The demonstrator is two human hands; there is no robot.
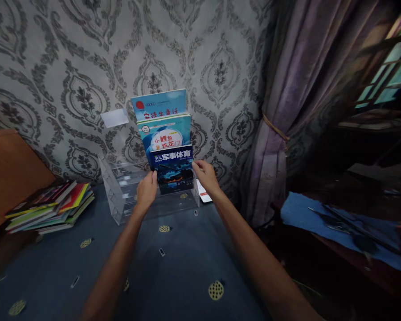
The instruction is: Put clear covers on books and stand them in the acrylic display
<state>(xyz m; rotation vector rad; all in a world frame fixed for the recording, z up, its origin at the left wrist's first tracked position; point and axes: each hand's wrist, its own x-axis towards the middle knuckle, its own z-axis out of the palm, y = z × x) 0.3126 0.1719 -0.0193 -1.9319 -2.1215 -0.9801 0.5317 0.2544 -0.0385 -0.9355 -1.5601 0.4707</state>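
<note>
My left hand [147,189] and my right hand [204,174] grip a small dark blue book [172,171] by its two side edges. Its cover has white Chinese characters and a tank picture. The book stands upright, leaning back slightly, at the front of a clear acrylic book rack [115,196]. Behind it, higher up, a teal book [163,133] with red characters stands in the rack. Farthest back and tallest is a light blue book [160,102], partly covered by the teal one. My fingers behind the dark book are hidden.
On the left lies a stack of books [53,207] beside a brown board [16,174]. A dark blue tablecloth [183,263] with pineapple prints covers the table. A white card-like item [204,194] shows behind the rack's right end. Tools lie on a blue cloth [300,209] at right, past a curtain [270,147].
</note>
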